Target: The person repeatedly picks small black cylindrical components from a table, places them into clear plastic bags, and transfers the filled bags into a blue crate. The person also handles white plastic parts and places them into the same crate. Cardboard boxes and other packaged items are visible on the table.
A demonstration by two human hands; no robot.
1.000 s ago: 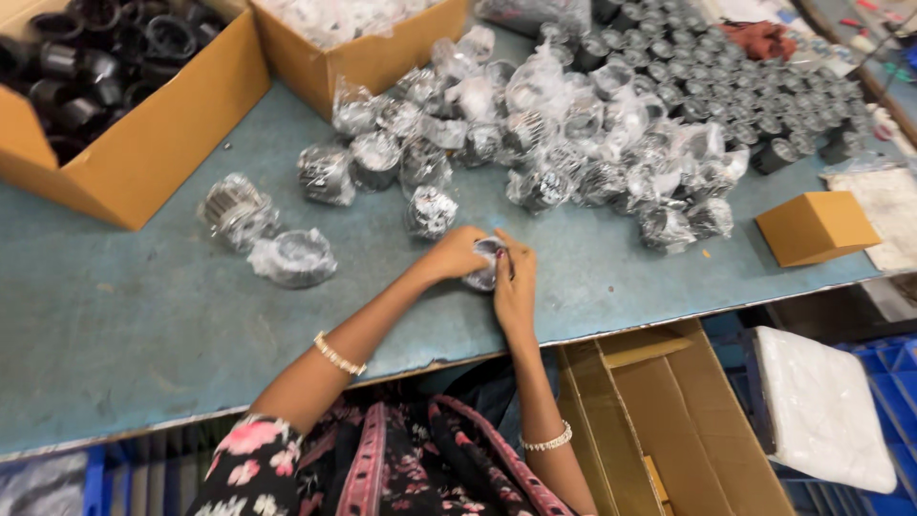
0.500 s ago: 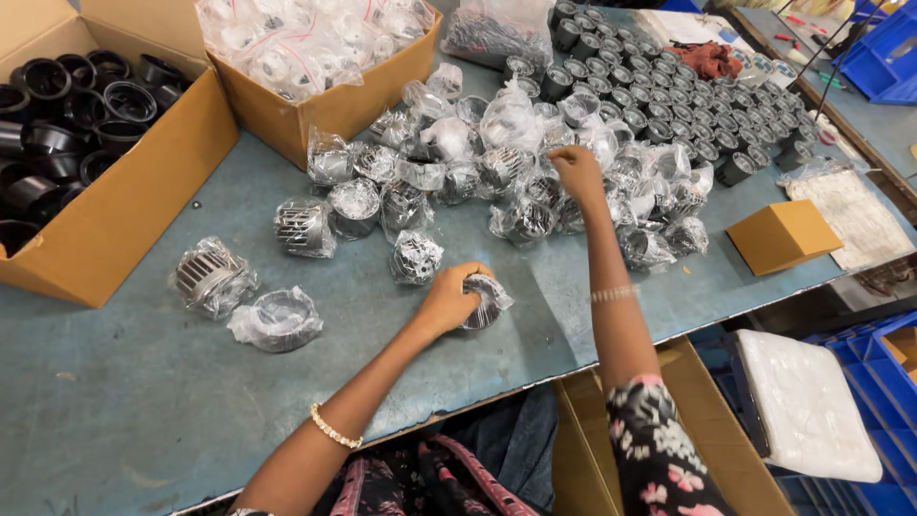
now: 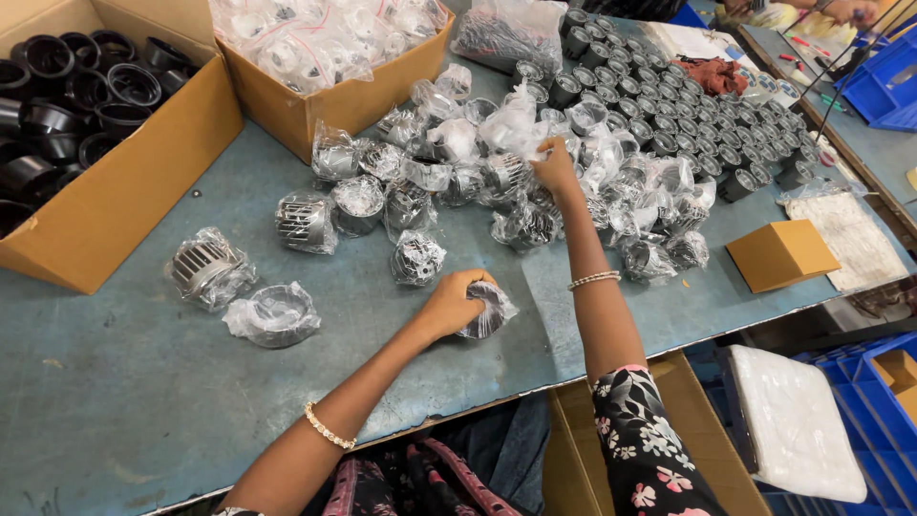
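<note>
Bagged metal part (image 3: 485, 311) under gripping left hand (image 3: 454, 304); right hand (image 3: 554, 164) pinching a bag (image 3: 511, 119).

You face a worn blue-grey table (image 3: 143, 401) under even light; blue crates (image 3: 884, 392) sit on the floor at your right, beside another bench (image 3: 860, 143).
</note>
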